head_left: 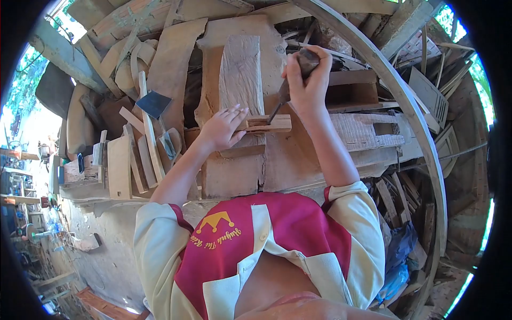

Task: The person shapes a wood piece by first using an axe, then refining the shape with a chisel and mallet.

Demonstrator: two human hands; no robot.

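Observation:
A small wooden block (280, 124) with a slot cut in it lies crosswise on a worn wooden board (240, 69). My left hand (223, 128) rests on the block's left end, fingers spread and pressing on it. My right hand (308, 80) is wrapped round the dark handle of a chisel (281, 98). The chisel slants down to the left, and its tip is at the slot near the block's middle. Whether the tip is cutting into the wood cannot be seen.
Wood strips (149, 133) and a dark square plate (153, 104) stand at the left. An open wooden box (349, 90) and a notched plank (362, 130) lie at the right. A long curved strip (410, 96) arches past the right side.

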